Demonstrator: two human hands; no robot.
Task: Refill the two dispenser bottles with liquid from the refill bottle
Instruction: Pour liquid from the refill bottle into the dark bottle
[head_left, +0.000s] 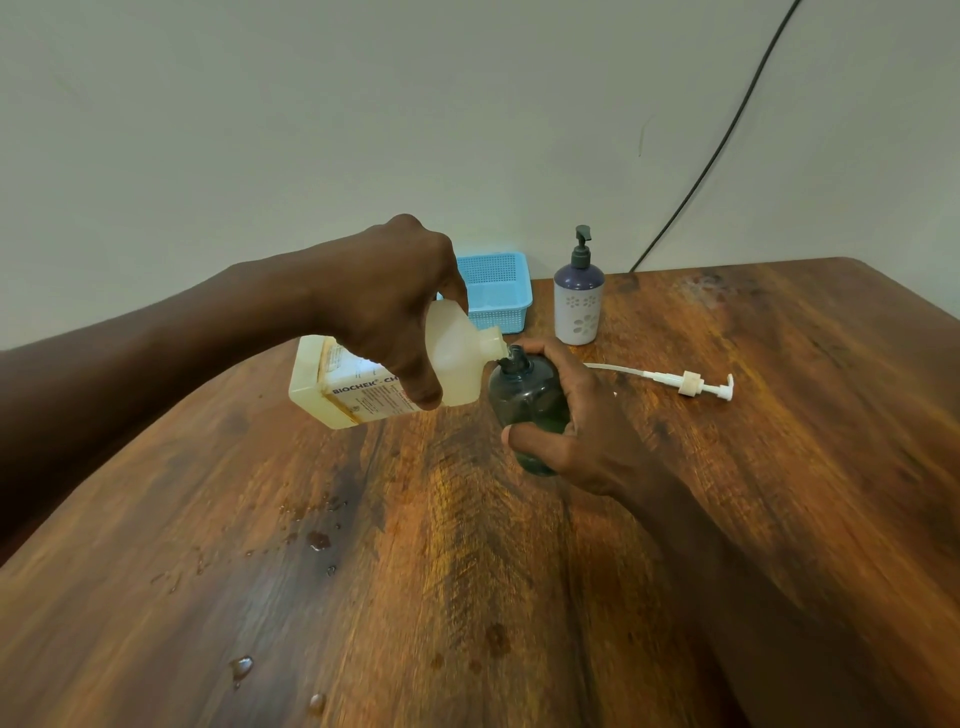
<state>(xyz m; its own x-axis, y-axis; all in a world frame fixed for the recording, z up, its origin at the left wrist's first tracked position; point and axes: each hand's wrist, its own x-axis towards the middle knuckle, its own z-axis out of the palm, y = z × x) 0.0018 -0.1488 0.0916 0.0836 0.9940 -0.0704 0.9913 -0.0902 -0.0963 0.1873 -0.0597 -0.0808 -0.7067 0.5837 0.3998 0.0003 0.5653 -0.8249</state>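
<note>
At mid-table, grips the refill bottle (457, 364) in the left hand (395, 301), tipped nearly flat, spout at the open mouth of the green bottle (524, 395). Wraps the right hand (582, 441) round that bottle. Just right, loose pump (693, 385) lying flat; farther back, capped purple dispenser (578, 304) beside blue basket (498, 291). Near left, droplets (318, 540) on the table (779, 493).
</note>
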